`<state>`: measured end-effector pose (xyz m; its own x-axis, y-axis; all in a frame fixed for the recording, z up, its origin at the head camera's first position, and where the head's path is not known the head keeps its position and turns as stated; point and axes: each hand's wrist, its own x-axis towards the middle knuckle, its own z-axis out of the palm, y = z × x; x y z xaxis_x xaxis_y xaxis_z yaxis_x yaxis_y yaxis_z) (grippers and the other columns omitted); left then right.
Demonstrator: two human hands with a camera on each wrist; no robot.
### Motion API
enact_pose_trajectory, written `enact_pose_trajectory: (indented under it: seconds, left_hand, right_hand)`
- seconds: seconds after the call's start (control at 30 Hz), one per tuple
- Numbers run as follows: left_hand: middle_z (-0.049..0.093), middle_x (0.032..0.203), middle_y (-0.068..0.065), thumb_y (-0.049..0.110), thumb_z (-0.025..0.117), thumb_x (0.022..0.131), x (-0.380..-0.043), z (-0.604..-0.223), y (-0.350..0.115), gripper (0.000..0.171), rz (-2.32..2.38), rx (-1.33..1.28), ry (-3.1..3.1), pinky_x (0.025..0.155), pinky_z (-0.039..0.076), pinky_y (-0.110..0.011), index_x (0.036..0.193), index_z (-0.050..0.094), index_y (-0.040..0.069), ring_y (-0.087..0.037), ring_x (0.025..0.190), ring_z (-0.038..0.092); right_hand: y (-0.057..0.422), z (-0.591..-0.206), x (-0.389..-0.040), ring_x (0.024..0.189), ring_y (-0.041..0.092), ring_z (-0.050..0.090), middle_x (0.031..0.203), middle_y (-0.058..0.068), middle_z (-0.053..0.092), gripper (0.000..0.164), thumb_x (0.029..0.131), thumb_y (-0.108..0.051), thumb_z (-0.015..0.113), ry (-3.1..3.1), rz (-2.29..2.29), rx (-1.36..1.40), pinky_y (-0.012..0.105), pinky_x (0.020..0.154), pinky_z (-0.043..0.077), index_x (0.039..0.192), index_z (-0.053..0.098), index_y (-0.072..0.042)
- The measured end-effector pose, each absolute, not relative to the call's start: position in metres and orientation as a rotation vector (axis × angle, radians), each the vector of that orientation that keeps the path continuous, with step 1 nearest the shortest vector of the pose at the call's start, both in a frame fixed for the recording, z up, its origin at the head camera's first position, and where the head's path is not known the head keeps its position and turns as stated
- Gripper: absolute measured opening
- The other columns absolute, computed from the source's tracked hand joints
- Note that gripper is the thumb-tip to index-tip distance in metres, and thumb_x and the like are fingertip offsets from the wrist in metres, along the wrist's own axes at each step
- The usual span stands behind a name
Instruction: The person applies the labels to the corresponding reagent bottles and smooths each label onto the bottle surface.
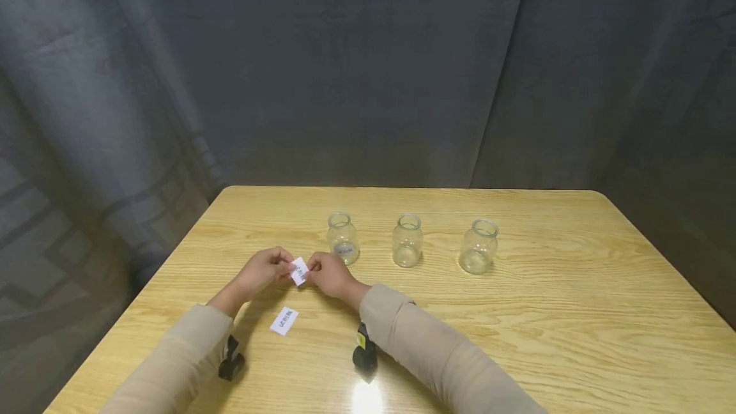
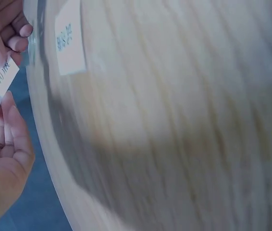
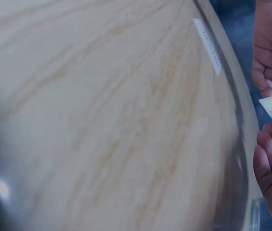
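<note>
Both hands meet at a small white paper label (image 1: 299,271) with dark writing, held above the table. My left hand (image 1: 263,273) pinches one end between thumb and fingers, and my right hand (image 1: 331,274) pinches the other. In the left wrist view the label (image 2: 0,79) is stretched between the two sets of fingertips. A second written label (image 1: 284,321) lies flat on the table, nearer than the hands. Just behind the right hand stands a glass jar (image 1: 340,232) with a similar written label (image 1: 345,249) low on its side.
Two more glass jars, a middle one (image 1: 407,240) and a right one (image 1: 479,246), stand upright in a row with the first on the wooden table (image 1: 552,312). A dark grey curtain (image 1: 345,69) hangs behind the table's far edge.
</note>
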<state>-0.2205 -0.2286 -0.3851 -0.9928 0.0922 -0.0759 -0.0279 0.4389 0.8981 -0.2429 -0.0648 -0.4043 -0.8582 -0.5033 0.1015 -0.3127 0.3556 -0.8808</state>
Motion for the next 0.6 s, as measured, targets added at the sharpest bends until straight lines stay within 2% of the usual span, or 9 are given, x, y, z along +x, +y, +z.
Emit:
enact_pose_trajectory:
  seconds: [0.1,0.2,0.3,0.4,0.47,0.6]
  left_hand:
    - [0.054,0.081,-0.010,0.001,0.050,0.085,-0.220,-0.382,-0.224,0.010,1.646,0.080,2.547,0.069,0.047,-0.033,0.090,0.051,-0.008,-0.019,0.075,0.052]
    - [0.054,0.082,-0.009,0.002,0.050,0.085,-0.219,-0.380,-0.220,0.011,1.704,0.067,2.518,0.072,0.047,-0.035,0.091,0.051,-0.007,-0.017,0.075,0.052]
    - [0.054,0.083,-0.009,0.002,0.050,0.085,-0.220,-0.378,-0.216,0.012,1.750,0.077,2.504,0.075,0.046,-0.036,0.093,0.051,-0.008,-0.015,0.075,0.053]
    - [0.055,0.085,-0.010,0.000,0.049,0.085,-0.220,-0.377,-0.211,0.014,1.807,0.105,2.491,0.076,0.046,-0.036,0.094,0.050,-0.010,-0.014,0.075,0.054]
    - [0.056,0.086,-0.010,-0.001,0.049,0.084,-0.220,-0.375,-0.207,0.015,1.840,0.126,2.475,0.076,0.046,-0.035,0.095,0.049,-0.012,-0.014,0.075,0.054]
    - [0.055,0.086,-0.010,0.000,0.049,0.085,-0.219,-0.370,-0.197,0.015,1.874,0.145,2.438,0.076,0.047,-0.033,0.095,0.049,-0.011,-0.014,0.076,0.055]
  right_hand:
    - [-0.062,-0.402,-0.243,0.050,0.006,0.042,0.062,-0.001,0.049,0.005,0.078,-0.001,0.059,2.419,-1.544,-0.700,0.015,0.044,0.036,0.078,0.055,0.000]
    - [-0.058,-0.398,-0.241,0.054,0.012,0.049,0.063,0.001,0.051,0.004,0.078,0.000,0.059,2.395,-1.601,-0.654,0.017,0.047,0.041,0.078,0.055,0.001]
    - [-0.054,-0.394,-0.240,0.064,0.024,0.056,0.066,0.005,0.053,0.004,0.078,0.004,0.057,2.320,-1.710,-0.615,0.025,0.054,0.048,0.080,0.054,0.004]
    - [-0.049,-0.390,-0.240,0.071,0.033,0.057,0.069,0.009,0.054,0.005,0.078,0.007,0.056,2.232,-1.817,-0.588,0.034,0.060,0.050,0.082,0.053,0.008]
    - [-0.044,-0.388,-0.240,0.070,0.032,0.058,0.071,0.010,0.054,0.006,0.078,0.008,0.055,2.202,-1.860,-0.588,0.036,0.062,0.050,0.084,0.052,0.009]
    - [-0.034,-0.384,-0.241,0.066,0.020,0.056,0.071,0.008,0.053,0.006,0.080,0.006,0.054,2.185,-1.892,-0.563,0.035,0.064,0.050,0.085,0.053,0.009]
